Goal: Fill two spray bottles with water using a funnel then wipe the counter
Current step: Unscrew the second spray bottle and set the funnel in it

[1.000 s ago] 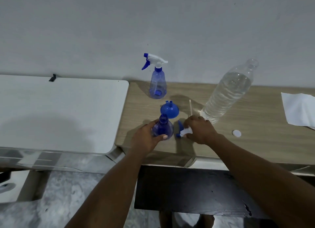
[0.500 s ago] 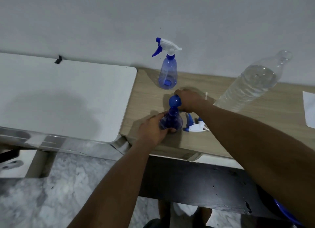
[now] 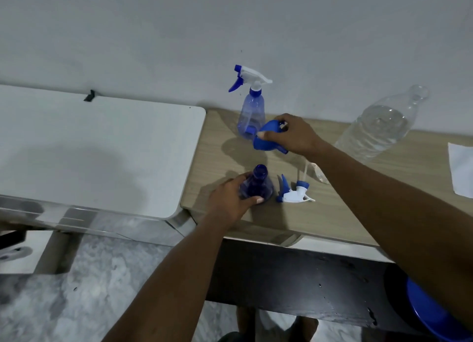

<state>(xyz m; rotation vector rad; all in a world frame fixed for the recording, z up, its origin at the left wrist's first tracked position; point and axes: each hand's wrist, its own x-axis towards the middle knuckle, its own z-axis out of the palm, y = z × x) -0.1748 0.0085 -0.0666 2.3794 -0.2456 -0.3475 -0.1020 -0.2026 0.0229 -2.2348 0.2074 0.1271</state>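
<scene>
My left hand point(image 3: 231, 201) grips an open blue spray bottle point(image 3: 256, 184) standing near the front edge of the wooden counter point(image 3: 332, 213). Its white and blue trigger head point(image 3: 294, 192) lies on the counter just to the right, dip tube pointing back. My right hand point(image 3: 294, 134) holds the blue funnel point(image 3: 267, 137) tilted in the air above the counter, behind the open bottle. A second spray bottle point(image 3: 252, 111), with its trigger head on, stands by the wall. A large clear water bottle point(image 3: 378, 126), uncapped, stands at the right.
A white paper towel point(image 3: 460, 170) lies at the counter's far right. A white table point(image 3: 89, 149) adjoins the counter on the left. Below the counter front are a dark panel point(image 3: 294, 277) and a blue round object point(image 3: 430, 313) at lower right.
My right hand left the trigger head on the counter, took the funnel and lifted it. My left hand stayed on the open bottle. The camera view shifted.
</scene>
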